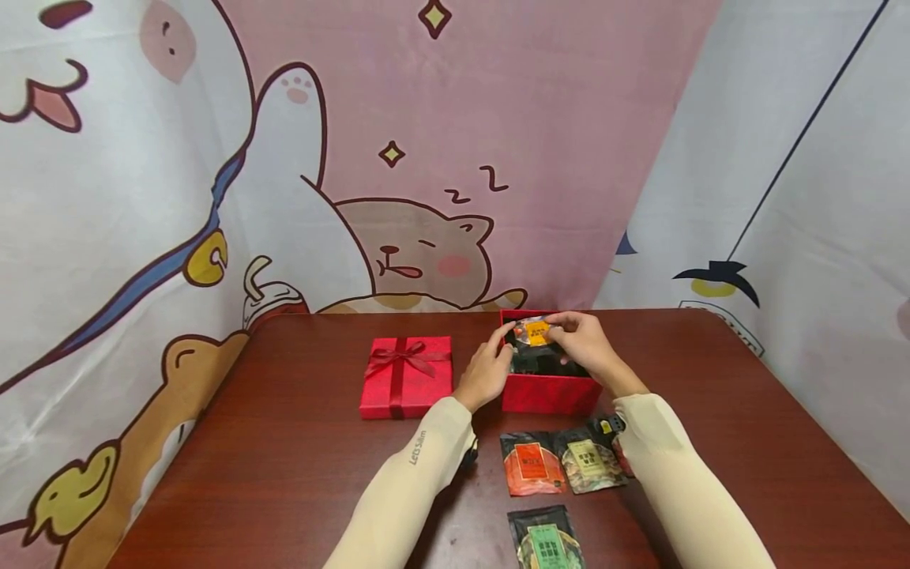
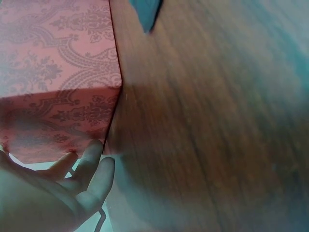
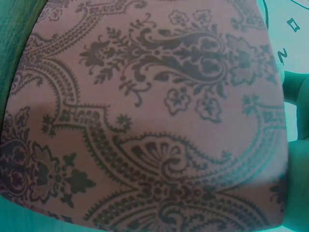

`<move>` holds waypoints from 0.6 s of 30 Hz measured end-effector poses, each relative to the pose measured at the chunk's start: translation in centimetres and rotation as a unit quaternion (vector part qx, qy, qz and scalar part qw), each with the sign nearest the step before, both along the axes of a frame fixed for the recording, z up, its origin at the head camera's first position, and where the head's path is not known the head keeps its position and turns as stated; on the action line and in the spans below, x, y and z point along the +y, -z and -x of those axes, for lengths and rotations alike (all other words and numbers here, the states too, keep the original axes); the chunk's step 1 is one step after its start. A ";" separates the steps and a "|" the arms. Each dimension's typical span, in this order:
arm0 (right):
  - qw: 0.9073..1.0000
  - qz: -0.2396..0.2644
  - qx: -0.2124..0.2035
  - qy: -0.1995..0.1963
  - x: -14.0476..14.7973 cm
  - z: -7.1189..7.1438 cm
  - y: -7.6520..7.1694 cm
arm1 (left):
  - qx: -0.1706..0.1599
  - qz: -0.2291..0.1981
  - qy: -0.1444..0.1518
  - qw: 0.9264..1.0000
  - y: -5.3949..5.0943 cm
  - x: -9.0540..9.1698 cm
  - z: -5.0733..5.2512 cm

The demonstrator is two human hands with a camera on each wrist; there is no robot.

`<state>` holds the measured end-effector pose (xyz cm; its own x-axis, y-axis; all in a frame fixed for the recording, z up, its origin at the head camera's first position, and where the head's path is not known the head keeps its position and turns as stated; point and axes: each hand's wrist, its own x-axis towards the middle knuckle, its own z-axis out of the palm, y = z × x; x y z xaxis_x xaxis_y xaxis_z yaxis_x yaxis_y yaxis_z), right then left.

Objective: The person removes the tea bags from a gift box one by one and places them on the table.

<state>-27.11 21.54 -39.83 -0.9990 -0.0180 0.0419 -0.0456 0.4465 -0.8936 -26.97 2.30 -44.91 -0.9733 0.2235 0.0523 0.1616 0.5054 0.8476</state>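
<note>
A red gift box [image 1: 550, 395] with its top off stands at the back of the table; dark packets fill its inside. Across its opening, my right hand [image 1: 588, 345] pinches the right edge of a packet with a yellow-orange label [image 1: 536, 333]. My left hand [image 1: 486, 371] is at the box's left side, its fingertips near the packet's left edge; in the left wrist view its fingers [image 2: 100, 181] extend loosely along the patterned box wall [image 2: 58, 48]. The right wrist view is mostly filled by the box wall [image 3: 159, 96], with part of the hand at the right border.
A red lid with a ribbon bow [image 1: 407, 379] lies left of the box. In front are a red-label packet [image 1: 533, 465], a pale-label packet [image 1: 588, 462] and a green-label packet [image 1: 546, 540]. Another packet is partly hidden by the right sleeve. A cartoon cloth [image 1: 441, 118] hangs behind.
</note>
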 end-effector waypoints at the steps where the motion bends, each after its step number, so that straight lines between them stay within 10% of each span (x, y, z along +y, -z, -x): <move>1: 1.000 0.000 -0.001 0.000 0.0 -0.1 0.0 | 0.000 0.000 0.000 1.000 0.0 0.0 0.0; 18: 1.000 0.014 0.000 -0.002 0.0 -1.9 -0.8 | 0.016 0.005 0.009 1.000 -0.2 -0.1 0.0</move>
<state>-25.18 21.57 -39.00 -0.9989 -0.0205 0.0430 -0.0476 0.4218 -0.9054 -26.93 2.17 -44.75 -0.9669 0.2423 0.0805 0.1974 0.5097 0.8374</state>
